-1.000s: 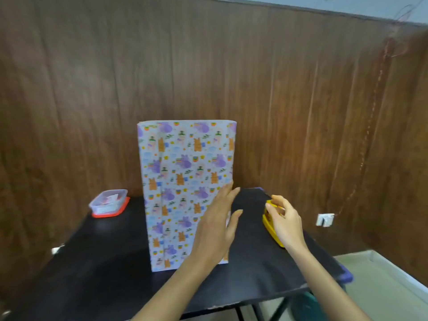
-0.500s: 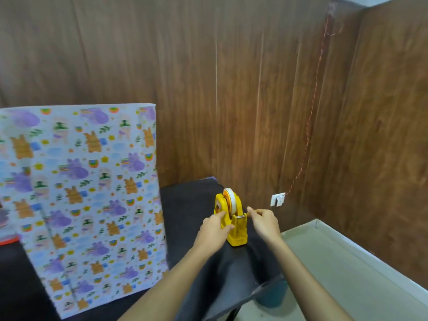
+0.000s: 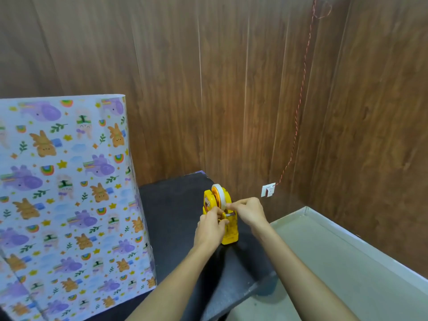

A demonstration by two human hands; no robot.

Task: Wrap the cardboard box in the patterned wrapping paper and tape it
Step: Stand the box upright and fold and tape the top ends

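The tall box (image 3: 69,200) stands upright at the left on the black table (image 3: 176,205), covered in wrapping paper with purple and orange animals. A yellow tape dispenser (image 3: 220,216) with a white tape roll (image 3: 220,196) stands near the table's right edge. My left hand (image 3: 212,228) grips the dispenser's body from the left. My right hand (image 3: 249,210) pinches at the tape end by the cutter, just right of the roll. Neither hand touches the box.
Brown wood-panel walls close in behind and to the right. A white wall switch (image 3: 268,189) with a red cord (image 3: 301,89) hangs on the wall right of the dispenser. Pale floor (image 3: 335,262) lies below the table's right edge.
My left hand left the wrapped box and moved to the dispenser. The view swung right. Both hands closed in on the dispenser, the right one now pinching at the tape.
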